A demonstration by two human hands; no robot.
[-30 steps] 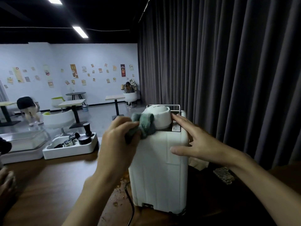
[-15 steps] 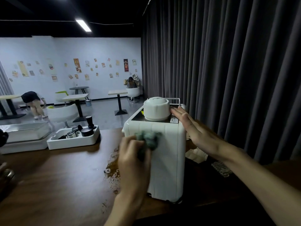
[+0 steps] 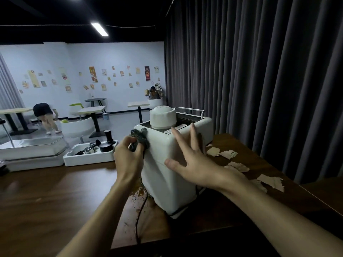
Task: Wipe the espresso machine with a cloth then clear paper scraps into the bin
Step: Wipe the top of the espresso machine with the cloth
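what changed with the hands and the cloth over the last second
The left hand swept the cloth from the espresso machine's top edge down its near face, then back up to the upper left corner. The right hand slid from the top edge onto the near face, fingers spread. Unchanged: the left hand grips the cloth, and the white cup sits on top of the machine.

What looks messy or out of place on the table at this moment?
Torn paper scraps lie scattered on the table right of the espresso machine. A blotchy patch, spill or wear, marks the wood at its near left base, beside the cord.
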